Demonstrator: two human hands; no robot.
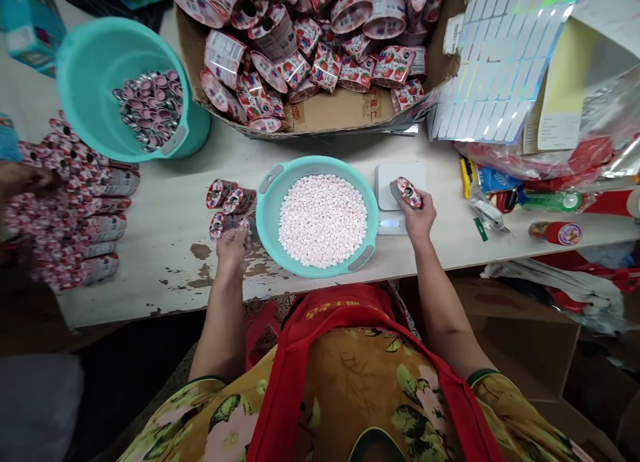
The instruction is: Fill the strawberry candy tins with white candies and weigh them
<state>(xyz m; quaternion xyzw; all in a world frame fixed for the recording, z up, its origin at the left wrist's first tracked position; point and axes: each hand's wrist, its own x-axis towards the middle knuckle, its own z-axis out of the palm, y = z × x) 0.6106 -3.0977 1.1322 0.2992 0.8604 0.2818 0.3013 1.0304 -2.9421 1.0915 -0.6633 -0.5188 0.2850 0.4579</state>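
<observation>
In my right hand (pixel 423 217) is a small strawberry-print candy can (pixel 406 193) with a dark hole in its top, held tilted over the white digital scale (pixel 400 177). My left hand (pixel 233 252) is closed at a group of similar cans (pixel 231 199), its fingers on the nearest right one (pixel 244 225). Between my hands sits a turquoise basin (pixel 267 212) holding many small pale pink-white tablets (pixel 323 221). The scale's lit display (pixel 391 223) is too small to read.
A cardboard box (pixel 345 112) of printed cans stands at the back. To the left are a turquoise bucket (pixel 83 82) with small metal lids (pixel 153 109), massed cans (pixel 75 209) and another person's hand (pixel 25 179). Shiny label sheets (pixel 505 62) and a yellow cutter (pixel 467 177) lie right.
</observation>
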